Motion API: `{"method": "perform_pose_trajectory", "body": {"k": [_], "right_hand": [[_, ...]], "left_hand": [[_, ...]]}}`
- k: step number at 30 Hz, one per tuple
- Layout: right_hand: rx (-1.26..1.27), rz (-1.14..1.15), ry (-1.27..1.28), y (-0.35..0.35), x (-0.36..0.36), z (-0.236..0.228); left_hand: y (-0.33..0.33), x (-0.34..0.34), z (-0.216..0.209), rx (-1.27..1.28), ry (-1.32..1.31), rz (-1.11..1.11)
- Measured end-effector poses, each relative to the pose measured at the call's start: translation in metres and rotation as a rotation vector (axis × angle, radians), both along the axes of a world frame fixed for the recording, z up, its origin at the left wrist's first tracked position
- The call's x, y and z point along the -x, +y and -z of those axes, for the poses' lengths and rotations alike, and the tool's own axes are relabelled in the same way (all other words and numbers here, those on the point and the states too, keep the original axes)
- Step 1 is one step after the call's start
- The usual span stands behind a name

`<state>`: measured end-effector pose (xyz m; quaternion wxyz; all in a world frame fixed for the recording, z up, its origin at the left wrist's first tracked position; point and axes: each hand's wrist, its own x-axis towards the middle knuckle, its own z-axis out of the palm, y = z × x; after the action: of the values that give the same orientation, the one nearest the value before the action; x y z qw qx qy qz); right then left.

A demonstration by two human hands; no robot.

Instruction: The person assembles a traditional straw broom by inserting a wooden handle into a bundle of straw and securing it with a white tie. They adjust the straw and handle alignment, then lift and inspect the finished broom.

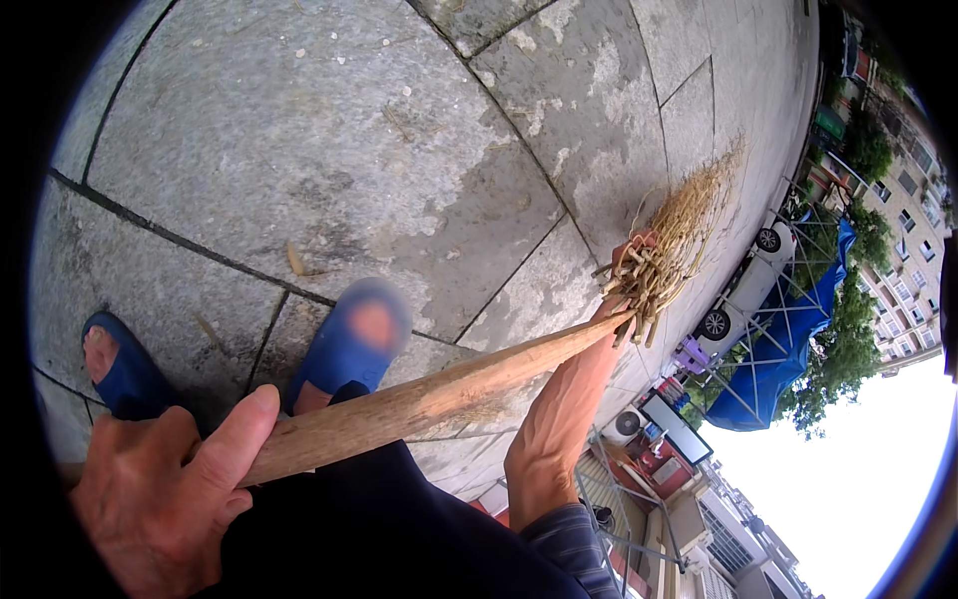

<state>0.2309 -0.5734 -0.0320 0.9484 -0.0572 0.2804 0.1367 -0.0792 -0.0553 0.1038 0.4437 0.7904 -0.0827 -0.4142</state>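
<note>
My fingers: left hand (165,489) wraps the long tapered wooden broom handle (419,399); right hand (564,424) clasps it near the straw-coloured twig head (674,240), which hangs above the grey stone paving (329,140); loosely bound twigs may work free

The floor (329,150) is grey stone paving, large slabs split by dark joints and mottled with pale, worn patches. Directly on it, just beyond the left hand (165,494), stand two feet in blue slippers (349,344) — one close above the thumb, the other further to the left. A few bits of dry straw (294,262) lie loose on the slab beyond them, well short of the right hand (559,429).
</note>
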Motion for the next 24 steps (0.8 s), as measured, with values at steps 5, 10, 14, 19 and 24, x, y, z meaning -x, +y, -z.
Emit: {"method": "perform_pose_trajectory", "body": {"k": [5, 10, 14, 19, 24], "right_hand": [[0.008, -0.006, 0.011, 0.004, 0.001, 0.003], [0.01, 0.002, 0.006, 0.003, 0.003, 0.001], [0.013, -0.005, 0.019, 0.006, 0.009, 0.004], [0.011, -0.008, 0.023, 0.008, 0.011, 0.004], [0.007, -0.002, 0.015, 0.006, 0.011, 0.004]], "left_hand": [[0.001, 0.0, -0.002, 0.065, 0.096, -0.079], [0.004, -0.006, -0.001, 0.179, 0.082, -0.167], [0.006, -0.008, 0.0, 0.22, 0.013, -0.192], [-0.003, 0.003, 0.002, 0.147, 0.047, -0.168], [0.002, -0.006, -0.002, 0.163, 0.035, -0.096]]}}
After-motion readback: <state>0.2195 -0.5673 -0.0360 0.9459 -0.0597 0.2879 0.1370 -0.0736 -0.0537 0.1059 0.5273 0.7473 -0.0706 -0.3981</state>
